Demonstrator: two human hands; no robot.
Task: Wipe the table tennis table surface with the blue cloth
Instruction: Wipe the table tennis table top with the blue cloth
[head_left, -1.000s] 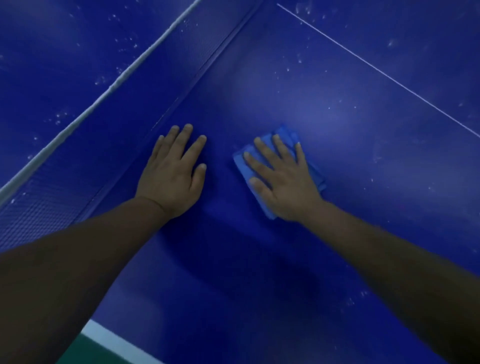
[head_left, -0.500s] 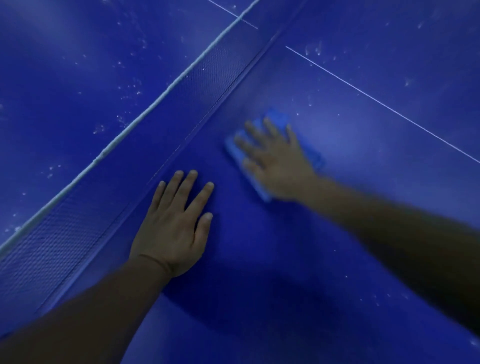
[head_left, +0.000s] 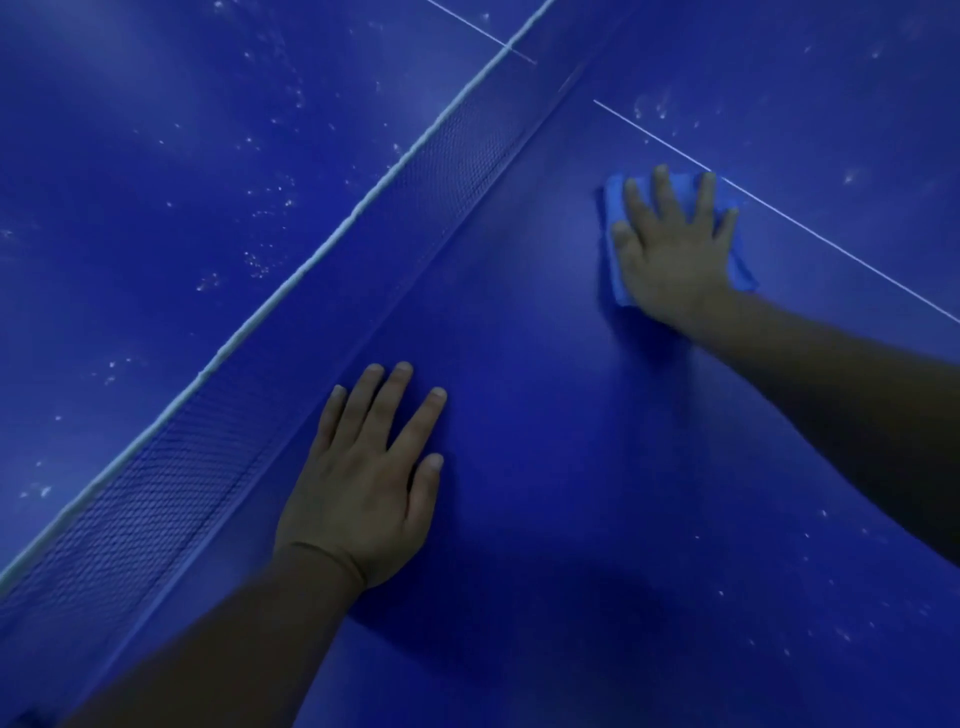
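The dark blue table tennis table (head_left: 571, 467) fills the view. A folded light blue cloth (head_left: 615, 260) lies on it at the upper right, next to the thin white centre line. My right hand (head_left: 670, 254) presses flat on the cloth with fingers spread and straight, covering most of it. My left hand (head_left: 363, 478) rests flat on the bare table at the lower middle, fingers straight, just beside the net's base.
The net (head_left: 249, 405) with its white top band runs diagonally from lower left to upper right. Beyond it the far half of the table (head_left: 182, 182) carries many pale specks. A few specks also dot the near half at the lower right (head_left: 831, 623).
My right hand has slid the cloth away along the net, up and to the right, as far as the white centre line. My left hand has stayed planted by the net.
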